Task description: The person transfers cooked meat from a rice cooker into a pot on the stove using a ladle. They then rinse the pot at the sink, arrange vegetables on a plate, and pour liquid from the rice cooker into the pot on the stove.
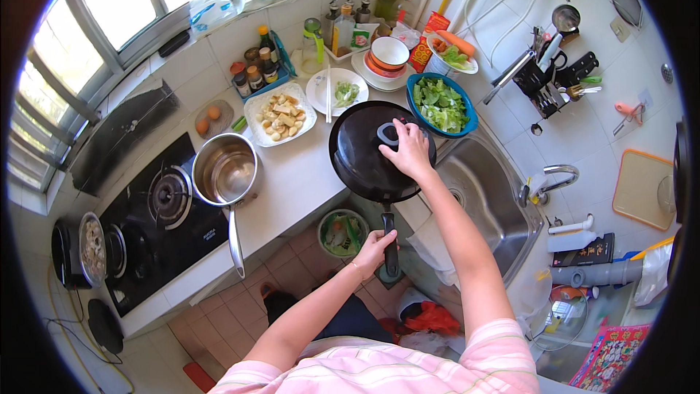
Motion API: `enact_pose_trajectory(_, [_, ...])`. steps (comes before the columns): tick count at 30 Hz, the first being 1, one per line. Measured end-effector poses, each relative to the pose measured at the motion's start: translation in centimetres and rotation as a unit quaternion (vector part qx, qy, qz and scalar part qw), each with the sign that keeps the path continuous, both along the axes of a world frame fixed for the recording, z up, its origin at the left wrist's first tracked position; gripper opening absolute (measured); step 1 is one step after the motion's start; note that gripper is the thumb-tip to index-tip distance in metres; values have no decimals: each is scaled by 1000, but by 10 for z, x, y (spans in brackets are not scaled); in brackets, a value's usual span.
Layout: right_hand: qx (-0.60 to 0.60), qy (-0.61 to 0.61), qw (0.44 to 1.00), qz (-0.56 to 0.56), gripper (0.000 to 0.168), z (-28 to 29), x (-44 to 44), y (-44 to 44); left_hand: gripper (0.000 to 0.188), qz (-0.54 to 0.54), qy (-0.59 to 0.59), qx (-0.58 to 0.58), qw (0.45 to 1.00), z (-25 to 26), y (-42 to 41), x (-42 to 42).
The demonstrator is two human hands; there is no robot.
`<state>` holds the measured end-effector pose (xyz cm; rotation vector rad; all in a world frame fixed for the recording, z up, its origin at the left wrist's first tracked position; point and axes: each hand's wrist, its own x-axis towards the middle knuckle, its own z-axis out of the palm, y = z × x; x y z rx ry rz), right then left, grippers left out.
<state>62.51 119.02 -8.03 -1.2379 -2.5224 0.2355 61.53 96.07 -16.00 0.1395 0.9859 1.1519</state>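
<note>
A black frying pan (350,189) is at the counter's edge beside the sink, with its handle (390,262) pointing towards me. My left hand (373,254) is closed around that handle. A dark domed lid (355,148) lies over the pan and hides its contents. My right hand (410,149) has its thumb and fingers on the lid's knob (388,132). Just beyond the pan are a blue colander of chopped green leaves (440,101) and a white plate (320,90) bearing chopsticks (328,96) and chopped greens (346,93).
Left of the pan stand a steel saucepan (226,169), a dish of tofu-like pieces (280,115) and a gas hob (164,230). Two eggs (208,119) sit behind. At right is a steel sink (486,197) with a tap (563,175). A waste bin (343,234) is on the floor.
</note>
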Motion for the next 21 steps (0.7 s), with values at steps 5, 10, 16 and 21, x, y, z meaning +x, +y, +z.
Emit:
enact_pose_trajectory(5, [42, 14, 999, 8, 66, 18, -17, -12, 53, 20, 123, 6, 992, 19, -39, -29])
enact_pose_trajectory(10, [43, 115, 989, 88, 48, 54, -83, -60, 37, 121, 105, 93, 983, 64, -116, -98])
enact_pose_trajectory(16, [-87, 211, 933, 279, 28, 90, -208, -185, 21, 333, 200, 114, 914, 127, -271, -205])
enact_pose_trajectory(21, [-126, 236, 865, 424, 17, 100, -312, -327, 13, 459, 358, 9, 813, 153, -437, -339])
